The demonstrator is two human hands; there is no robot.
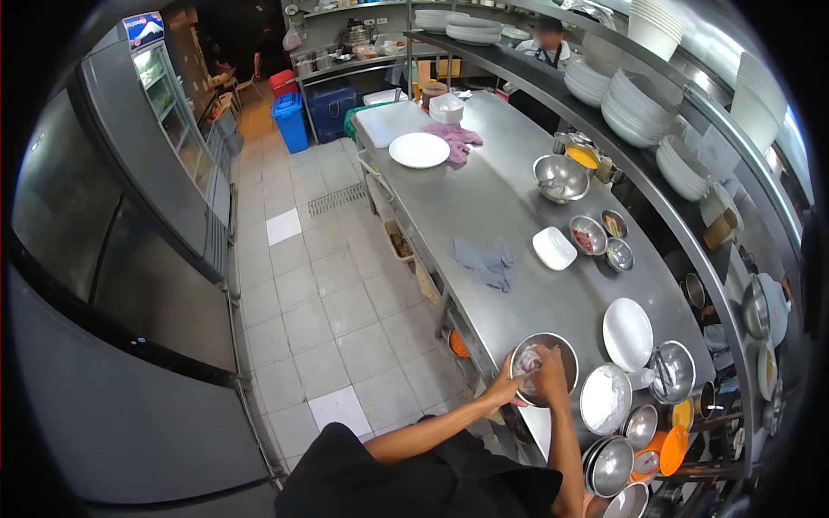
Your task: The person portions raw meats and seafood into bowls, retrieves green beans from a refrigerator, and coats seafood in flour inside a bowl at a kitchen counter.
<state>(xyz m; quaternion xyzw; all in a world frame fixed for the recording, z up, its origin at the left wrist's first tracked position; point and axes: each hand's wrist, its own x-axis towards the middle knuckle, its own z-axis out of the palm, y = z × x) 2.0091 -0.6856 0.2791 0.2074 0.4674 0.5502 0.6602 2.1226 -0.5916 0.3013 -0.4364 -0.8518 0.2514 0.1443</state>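
Observation:
A steel mixing bowl (566,345) is at the near edge of the steel table. My left hand (503,385) is closed around the bowl's left rim. Inside the bowl, my right hand (548,369) has its fingers bent over a pale, whitish food (528,361); whether the fingers grip it is too small to tell. To the right of this bowl stands a bowl of white powder (606,399), close to my right forearm. A white oval plate (628,334) lies just beyond it.
Along the table are a grey cloth (485,263), a white square dish (554,249), small steel bowls (588,235), a round white plate (420,150) and a purple cloth (455,140). Stacked bowls (637,105) fill the right shelf. Behind it stands a person (549,50).

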